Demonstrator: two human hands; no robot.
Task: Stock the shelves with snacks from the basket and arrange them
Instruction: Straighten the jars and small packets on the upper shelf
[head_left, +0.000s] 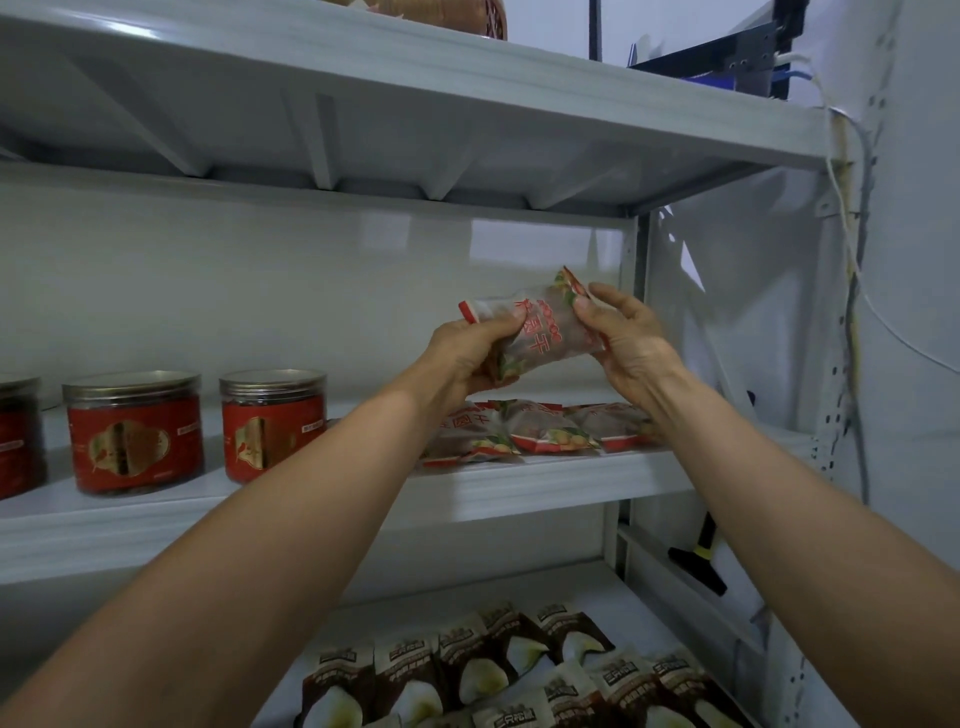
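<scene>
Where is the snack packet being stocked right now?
The snack packet is held between both hands, centre-right in the head view, above the matching packets lying on the middle shelf.

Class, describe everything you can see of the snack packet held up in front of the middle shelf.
The snack packet is a soft, partly see-through plastic pouch with red edges, red printed characters and a fruit picture at its corners. It looks full and sealed. It is held tilted in the air above similar packets on the shelf, with the left hand gripping its lower left end and the right hand its right side. Nothing else touches it.

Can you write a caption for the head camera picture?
Both hands hold a snack packet above matching packets on the shelf.
</scene>
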